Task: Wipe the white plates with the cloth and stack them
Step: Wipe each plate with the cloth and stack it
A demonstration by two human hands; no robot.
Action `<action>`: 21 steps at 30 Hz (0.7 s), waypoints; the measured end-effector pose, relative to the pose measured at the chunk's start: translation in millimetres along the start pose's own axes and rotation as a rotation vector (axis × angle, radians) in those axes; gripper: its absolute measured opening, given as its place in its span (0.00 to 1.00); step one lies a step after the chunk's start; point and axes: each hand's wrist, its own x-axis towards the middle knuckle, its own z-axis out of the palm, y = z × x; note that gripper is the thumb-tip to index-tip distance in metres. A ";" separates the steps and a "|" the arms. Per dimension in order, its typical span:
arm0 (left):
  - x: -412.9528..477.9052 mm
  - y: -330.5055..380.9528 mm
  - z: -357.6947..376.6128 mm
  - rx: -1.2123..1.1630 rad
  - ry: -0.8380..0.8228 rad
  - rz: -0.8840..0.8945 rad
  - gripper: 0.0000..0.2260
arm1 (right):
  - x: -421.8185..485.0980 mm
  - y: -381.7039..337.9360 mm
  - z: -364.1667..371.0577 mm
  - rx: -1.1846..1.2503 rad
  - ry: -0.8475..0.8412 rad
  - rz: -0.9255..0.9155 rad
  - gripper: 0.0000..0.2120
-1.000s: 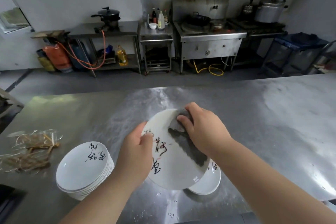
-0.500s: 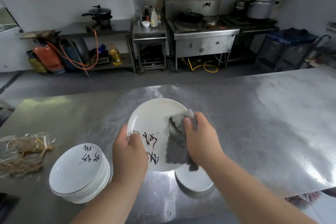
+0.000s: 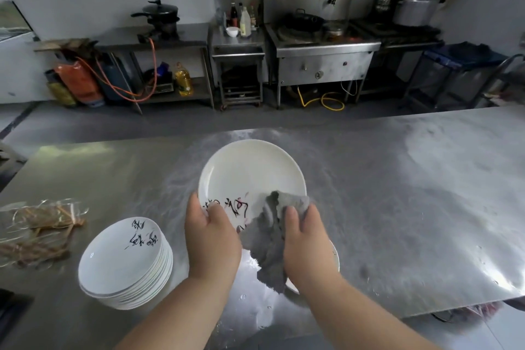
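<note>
Well, nearest me, by the near edge of the worktop (image 3: 397, 193), a stack of plates (image 3: 125, 261) sits left of my arms, many high and clean-looking. Under my right wrist another plate (image 3: 335, 256) lies flat on the steel, mostly hidden, so I cannot tell whether more lie beneath it. Just beyond, my left hand (image 3: 211, 231) grips the near rim of the plate in hand (image 3: 250, 176), thumb on its face, tilted up over the worktop's middle; my right hand (image 3: 308, 241) clutches the grey cloth (image 3: 268, 239) against that plate's near right rim. I judge the job well along: this one mid-wipe, at least one left, then stacking.
</note>
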 end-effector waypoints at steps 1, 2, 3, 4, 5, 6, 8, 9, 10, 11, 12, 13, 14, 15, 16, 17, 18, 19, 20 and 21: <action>-0.1 -0.7 -0.3 0.025 -0.049 0.006 0.14 | 0.9 1.4 -0.3 0.029 0.008 0.009 0.11; 0.5 -3.5 -1.8 0.036 -0.116 -0.001 0.13 | 12.0 0.0 -4.2 0.040 0.029 0.000 0.10; 1.4 -5.4 -4.5 0.002 -0.187 -0.025 0.13 | 26.9 -5.0 -12.3 0.021 0.033 -0.024 0.10; 4.3 -5.6 -8.0 -0.064 -0.259 -0.066 0.13 | 42.3 -13.8 -23.0 -0.028 0.014 -0.077 0.11; 10.3 -4.1 -12.0 -0.123 -0.315 -0.108 0.14 | 57.1 -24.2 -34.3 -0.105 -0.025 -0.161 0.11; 18.1 -1.0 -15.6 -0.163 -0.356 -0.142 0.15 | 69.2 -35.4 -44.7 -0.201 -0.080 -0.263 0.12; 34.0 5.0 -19.4 -0.109 -0.396 -0.152 0.18 | 86.1 -56.3 -57.7 -0.407 -0.224 -0.426 0.13; 39.2 6.7 -19.4 -0.031 -0.403 -0.128 0.18 | 90.8 -64.7 -59.2 -0.493 -0.278 -0.476 0.14; 41.6 6.3 -19.0 0.042 -0.397 -0.106 0.18 | 92.5 -71.8 -58.3 -0.565 -0.294 -0.513 0.14; 42.3 5.4 -18.3 0.085 -0.375 -0.082 0.18 | 90.7 -76.4 -55.3 -0.613 -0.273 -0.537 0.14; 42.1 3.6 -17.9 0.112 -0.340 -0.055 0.17 | 86.2 -76.7 -50.1 -0.627 -0.222 -0.541 0.15; 41.9 1.2 -17.6 0.129 -0.292 -0.027 0.16 | 78.2 -70.9 -42.4 -0.599 -0.152 -0.514 0.15; 41.5 -0.9 -17.1 0.141 -0.232 -0.012 0.15 | 66.7 -59.8 -33.0 -0.521 -0.081 -0.445 0.16; 41.7 -4.5 -16.8 0.136 -0.162 -0.017 0.13 | 50.7 -44.4 -22.8 -0.380 -0.031 -0.335 0.16; 42.0 -8.0 -16.4 0.115 -0.099 -0.033 0.13 | 31.1 -29.0 -12.9 -0.212 -0.017 -0.201 0.16; 41.9 -12.0 -15.8 0.103 -0.051 -0.045 0.15 | 14.9 -16.4 -4.6 -0.093 -0.033 -0.072 0.15; 41.0 -15.9 -15.8 0.116 -0.030 -0.046 0.16 | 6.1 -7.8 0.0 -0.082 -0.069 -0.004 0.14; 39.4 -18.9 -16.1 0.151 -0.031 -0.036 0.16 | 7.2 -4.7 0.5 -0.152 -0.105 0.016 0.14; 37.9 -21.3 -16.6 0.192 -0.045 -0.026 0.16 | 18.2 -5.7 -1.7 -0.235 -0.120 -0.007 0.15; 37.0 -22.7 -17.3 0.226 -0.070 -0.012 0.15 | 33.5 -9.8 -6.1 -0.300 -0.119 -0.072 0.15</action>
